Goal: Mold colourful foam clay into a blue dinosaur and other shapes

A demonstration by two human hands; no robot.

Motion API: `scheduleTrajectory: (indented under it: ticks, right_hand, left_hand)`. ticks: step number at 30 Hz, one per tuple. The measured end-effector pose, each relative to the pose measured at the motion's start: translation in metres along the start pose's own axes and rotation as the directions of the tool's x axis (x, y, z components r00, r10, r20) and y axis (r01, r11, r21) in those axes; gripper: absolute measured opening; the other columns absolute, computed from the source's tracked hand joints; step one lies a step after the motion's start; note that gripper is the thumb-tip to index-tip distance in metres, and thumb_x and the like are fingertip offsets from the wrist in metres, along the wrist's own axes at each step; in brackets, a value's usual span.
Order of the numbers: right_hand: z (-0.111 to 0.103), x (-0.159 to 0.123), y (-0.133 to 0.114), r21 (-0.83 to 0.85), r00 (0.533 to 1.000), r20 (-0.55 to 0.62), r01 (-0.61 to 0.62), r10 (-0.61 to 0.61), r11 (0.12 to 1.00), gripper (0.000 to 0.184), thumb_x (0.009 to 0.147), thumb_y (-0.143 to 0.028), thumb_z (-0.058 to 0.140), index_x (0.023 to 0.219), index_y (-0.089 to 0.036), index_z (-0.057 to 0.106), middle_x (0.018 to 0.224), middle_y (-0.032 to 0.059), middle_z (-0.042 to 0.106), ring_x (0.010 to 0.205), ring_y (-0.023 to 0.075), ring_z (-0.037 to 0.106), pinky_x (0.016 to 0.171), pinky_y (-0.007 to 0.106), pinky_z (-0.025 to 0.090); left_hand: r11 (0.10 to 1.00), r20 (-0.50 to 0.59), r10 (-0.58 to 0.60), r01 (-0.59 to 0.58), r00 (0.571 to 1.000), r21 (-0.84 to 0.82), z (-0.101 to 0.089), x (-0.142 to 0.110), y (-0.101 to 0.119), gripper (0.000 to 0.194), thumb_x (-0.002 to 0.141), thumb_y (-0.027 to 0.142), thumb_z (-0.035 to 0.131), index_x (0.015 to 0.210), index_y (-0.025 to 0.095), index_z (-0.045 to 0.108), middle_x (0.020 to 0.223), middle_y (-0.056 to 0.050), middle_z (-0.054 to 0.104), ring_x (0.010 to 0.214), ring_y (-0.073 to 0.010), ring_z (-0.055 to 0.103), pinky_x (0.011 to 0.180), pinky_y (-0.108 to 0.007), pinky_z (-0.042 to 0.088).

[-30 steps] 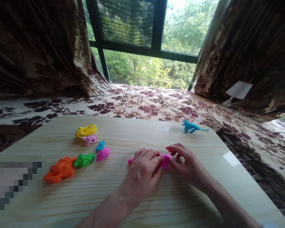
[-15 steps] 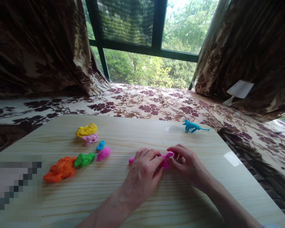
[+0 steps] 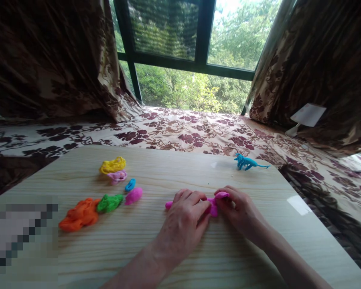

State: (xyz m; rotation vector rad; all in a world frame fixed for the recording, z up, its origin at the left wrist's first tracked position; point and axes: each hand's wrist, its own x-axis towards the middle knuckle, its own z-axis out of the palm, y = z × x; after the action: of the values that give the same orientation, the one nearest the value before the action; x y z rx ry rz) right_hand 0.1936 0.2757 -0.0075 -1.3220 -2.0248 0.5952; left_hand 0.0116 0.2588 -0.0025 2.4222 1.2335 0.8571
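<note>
A magenta modelling clay figure (image 3: 213,207) lies on the pale wooden table (image 3: 132,249) between my hands. My left hand (image 3: 188,210) is curled over its long body, fingers closed on it, and a rounded end pokes out at the left. At the other end, my right hand (image 3: 236,204) pinches the figure between thumb and fingers, where a raised lobe shows. The middle of the clay is hidden under my left hand. To the left lies a separate lump of magenta clay (image 3: 134,196).
Left of my hands lie orange clay (image 3: 80,215), green clay (image 3: 110,203), a small blue ring (image 3: 130,184), yellow clay (image 3: 112,165) and pale pink clay (image 3: 117,177). A blue clay animal figure (image 3: 248,162) stands at the back right. Beyond the table, a white lamp (image 3: 307,115) stands near the curtain.
My right fingers have closed in on the right end of the magenta figure, which they were only beside before. My left hand stays on the body. The view has shifted slightly.
</note>
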Motion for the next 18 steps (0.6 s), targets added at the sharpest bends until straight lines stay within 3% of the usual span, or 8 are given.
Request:
scheduleTrajectory:
  ticks: [5, 12, 18]
  right_hand:
    - [-0.0015, 0.0015, -0.0020, -0.052, 0.999, 0.045, 0.010, -0.008, 0.999, 0.015, 0.086, -0.018, 0.047, 0.082, -0.019, 0.062, 0.079, 0.0021, 0.058, 0.070, 0.0139, 0.053, 0.064, 0.024, 0.040]
    - [-0.0006, -0.0008, 0.0033, 0.099, 0.996, 0.009, -0.085, 0.085, 0.991, 0.014, 0.081, -0.023, 0.057, 0.094, -0.020, 0.061, 0.079, 0.0013, 0.059, 0.066, 0.0129, 0.054, 0.059, 0.023, 0.042]
    - [0.0001, -0.0005, 0.0023, 0.038, 0.998, 0.056, -0.042, 0.040, 0.998, 0.012, 0.083, -0.021, 0.054, 0.075, -0.019, 0.063, 0.077, 0.0007, 0.056, 0.067, 0.0120, 0.052, 0.058, 0.022, 0.039]
  left_hand:
    - [1.000, -0.001, 0.006, -0.006, 1.000, -0.001, -0.0002, 0.0012, 0.0002, 0.017, 0.084, 0.018, 0.048, 0.090, 0.023, 0.062, 0.096, -0.003, 0.058, 0.092, -0.0198, 0.048, 0.089, -0.039, 0.037]
    - [1.000, -0.007, 0.000, 0.000, 1.000, 0.007, -0.0002, 0.0016, 0.0008, 0.018, 0.084, 0.017, 0.049, 0.092, 0.023, 0.062, 0.096, -0.003, 0.058, 0.092, -0.0202, 0.048, 0.088, -0.039, 0.037]
    - [1.000, -0.004, -0.002, 0.002, 1.000, 0.004, -0.0001, 0.0009, 0.0011, 0.018, 0.085, 0.019, 0.047, 0.093, 0.024, 0.062, 0.098, -0.002, 0.059, 0.093, -0.0196, 0.048, 0.090, -0.039, 0.037]
